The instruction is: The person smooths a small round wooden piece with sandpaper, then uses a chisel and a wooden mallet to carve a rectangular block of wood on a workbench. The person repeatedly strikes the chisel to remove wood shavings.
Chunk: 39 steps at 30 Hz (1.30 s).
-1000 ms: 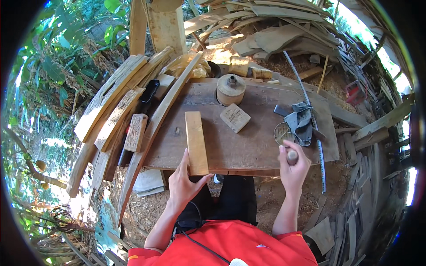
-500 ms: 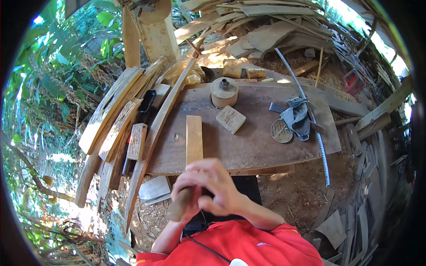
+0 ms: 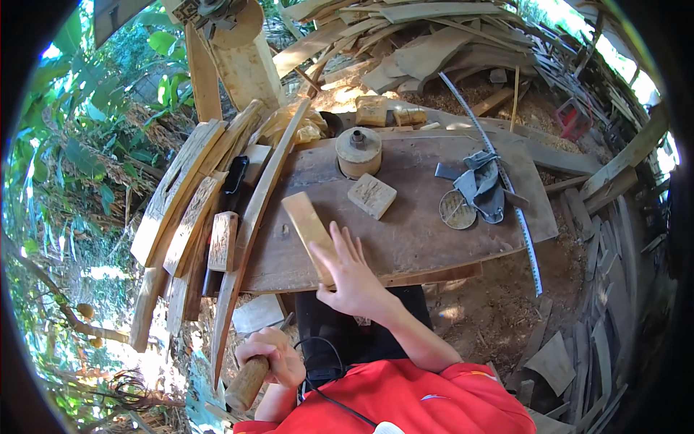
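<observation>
block [image 3: 308, 223] is lying on the bench [image 3: 426, 240] near its front edge, its long axis slanting away from the near side and a little to the left. the right hand [image 3: 356, 281] is sitting nearer, to the right of the block's near end: its fingers [image 3: 337, 240] are spreading open and pointing away, the index overlapping the block, while the thumb is pointing left beside that end. nothing is closing around the block, and whether the hand is pressing on it or just hovering, i am not able to tell. the left hand [image 3: 276, 354] is hanging farther off, short of the bench edge and to the left, its fingers curling tight around a stick [image 3: 246, 385] that is jutting down and leftward. a stub [image 3: 372, 196] is resting apart, beyond the block's right side.
</observation>
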Available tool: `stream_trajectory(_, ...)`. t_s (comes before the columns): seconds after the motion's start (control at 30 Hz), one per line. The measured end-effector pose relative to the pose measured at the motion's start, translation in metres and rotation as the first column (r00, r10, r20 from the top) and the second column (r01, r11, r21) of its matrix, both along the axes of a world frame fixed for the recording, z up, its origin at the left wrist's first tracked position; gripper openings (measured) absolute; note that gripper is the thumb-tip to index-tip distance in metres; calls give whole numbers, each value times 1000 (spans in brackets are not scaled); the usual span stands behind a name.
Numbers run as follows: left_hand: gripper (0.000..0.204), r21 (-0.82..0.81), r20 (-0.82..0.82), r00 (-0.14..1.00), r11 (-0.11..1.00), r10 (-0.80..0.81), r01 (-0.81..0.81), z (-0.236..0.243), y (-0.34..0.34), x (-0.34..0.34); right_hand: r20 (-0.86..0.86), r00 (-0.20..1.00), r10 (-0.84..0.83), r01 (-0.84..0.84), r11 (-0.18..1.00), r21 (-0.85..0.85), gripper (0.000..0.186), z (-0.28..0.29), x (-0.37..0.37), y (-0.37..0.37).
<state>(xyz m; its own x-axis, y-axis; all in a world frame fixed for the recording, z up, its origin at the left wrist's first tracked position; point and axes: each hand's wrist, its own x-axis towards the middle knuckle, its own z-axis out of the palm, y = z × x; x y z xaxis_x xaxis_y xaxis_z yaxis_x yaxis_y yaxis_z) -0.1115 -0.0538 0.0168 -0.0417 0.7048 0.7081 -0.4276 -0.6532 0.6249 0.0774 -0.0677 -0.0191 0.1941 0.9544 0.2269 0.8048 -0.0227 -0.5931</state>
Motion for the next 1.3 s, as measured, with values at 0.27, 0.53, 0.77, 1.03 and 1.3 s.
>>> stream_trajectory(0.27,42,-23,-414,908,998,-66,62,17,16,4,19,981,-192,187,970,157,66,0,12,0)
stream_trajectory(0.53,23,71,-879,464,930,-113,360,63,57,32,-906,409,108,422,858,292,72,-6,98,-64)
stream_trajectory(0.77,64,231,-969,34,846,245,481,30,126,149,-882,-117,457,484,802,351,69,-49,145,-82)
stream_trajectory(1.03,43,348,-935,163,895,314,277,-19,132,197,-942,-56,332,436,856,276,72,-34,142,-77)
stream_trajectory(1.3,18,341,-937,-47,935,346,97,-15,122,218,-959,-40,282,399,884,243,71,-30,143,-78)
